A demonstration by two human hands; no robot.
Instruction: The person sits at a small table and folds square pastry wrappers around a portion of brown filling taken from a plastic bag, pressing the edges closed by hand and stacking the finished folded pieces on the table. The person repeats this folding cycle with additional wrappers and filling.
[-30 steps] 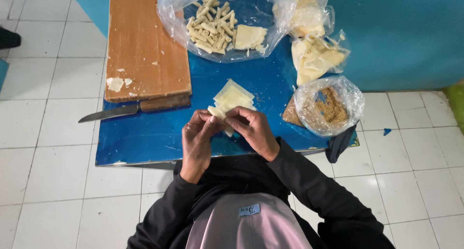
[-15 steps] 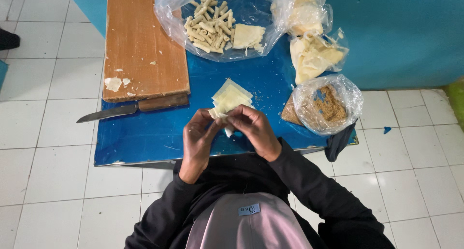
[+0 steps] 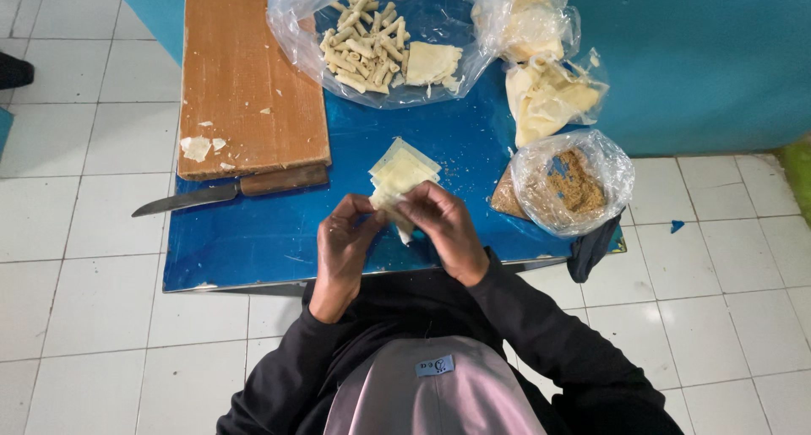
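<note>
I am holding a pale thin wrapper (image 3: 395, 209) between both my hands, a little below the middle of the frame. My left hand (image 3: 346, 245) is closing its grip on the left side of the wrapper, with the fingers curling up toward it. My right hand (image 3: 443, 225) is closing its grip on the right side, with the fingers bending over the top of it, so most of the wrapper is hidden and I cannot tell how it is folded. My two hands are nearly touching each other above the near edge of the blue desk (image 3: 253, 241).

Just above my hands, a small stack of pale square sheets (image 3: 404, 166) is lying on the desk. To the left of the middle, a knife (image 3: 228, 190) with a wooden handle is lying along the lower edge of a wooden cutting board (image 3: 249, 72), which is filling the upper left part of the desk. Some pale scraps (image 3: 198, 146) are lying at the lower left corner of the board.

At the top middle of the frame, an open clear plastic bag (image 3: 296, 29) is holding many small pale rolls (image 3: 363, 42) and a folded pale sheet. At the upper right, two more plastic bags with pale sheets (image 3: 541, 80) are lying one behind the other. At the right, below them, a clear bag with brown crumbs (image 3: 574, 182) is standing open. The floor (image 3: 76, 317) is made of white tiles.
</note>
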